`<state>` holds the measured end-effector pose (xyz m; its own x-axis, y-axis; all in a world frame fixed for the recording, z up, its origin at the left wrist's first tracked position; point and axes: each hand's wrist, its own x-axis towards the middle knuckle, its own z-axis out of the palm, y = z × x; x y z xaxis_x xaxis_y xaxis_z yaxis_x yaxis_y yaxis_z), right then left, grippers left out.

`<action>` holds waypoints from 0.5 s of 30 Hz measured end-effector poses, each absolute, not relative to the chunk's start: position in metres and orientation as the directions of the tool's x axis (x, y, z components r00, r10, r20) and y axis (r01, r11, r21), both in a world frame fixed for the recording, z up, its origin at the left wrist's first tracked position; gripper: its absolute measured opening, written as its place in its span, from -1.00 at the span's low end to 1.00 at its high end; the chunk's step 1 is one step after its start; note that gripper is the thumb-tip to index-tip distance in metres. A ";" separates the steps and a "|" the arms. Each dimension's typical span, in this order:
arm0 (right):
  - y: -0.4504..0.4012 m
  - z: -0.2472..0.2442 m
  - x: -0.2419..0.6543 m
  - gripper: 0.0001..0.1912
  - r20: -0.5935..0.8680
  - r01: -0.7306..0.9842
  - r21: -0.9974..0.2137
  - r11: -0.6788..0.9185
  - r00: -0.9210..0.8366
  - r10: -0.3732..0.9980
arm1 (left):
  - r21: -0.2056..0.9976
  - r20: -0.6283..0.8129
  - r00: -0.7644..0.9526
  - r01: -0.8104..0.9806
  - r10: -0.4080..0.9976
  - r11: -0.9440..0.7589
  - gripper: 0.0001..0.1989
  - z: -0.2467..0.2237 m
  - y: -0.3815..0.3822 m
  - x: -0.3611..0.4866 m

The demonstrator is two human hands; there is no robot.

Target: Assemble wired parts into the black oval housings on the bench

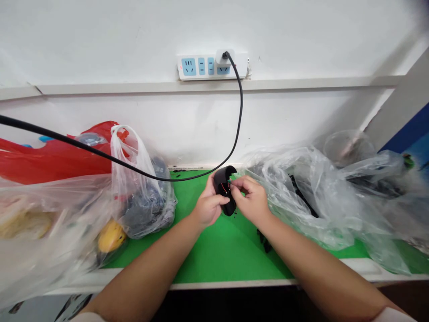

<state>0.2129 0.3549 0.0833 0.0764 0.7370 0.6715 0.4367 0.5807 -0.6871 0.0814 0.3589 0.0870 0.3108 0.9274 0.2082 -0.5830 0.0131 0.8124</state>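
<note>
In the middle of the head view, my left hand (209, 203) grips a black curved plastic housing (225, 176) from its left side, thumb across the front. Thin red wires (224, 188) show inside the housing's open side. My right hand (250, 197) is at the housing's right edge, thumb and forefinger pinched together by a small green part (229, 181). Whether that part is a circuit board I cannot make out. The housing is held above the green table top (231, 255).
Clear plastic bags (321, 201) with black parts lie on the right. On the left are a white bag (144, 197) of dark grey parts, a red bag (50, 158) and a yellow object (111, 236). A black cable (239, 107) hangs from the wall power strip (201, 67) across the workspace.
</note>
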 end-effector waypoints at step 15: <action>0.356 0.085 0.214 -0.89 0.671 0.422 -0.687 0.591 0.058 0.739 | 0.828 0.219 0.320 -0.561 0.922 -0.002 -0.26 0.090 0.358 0.079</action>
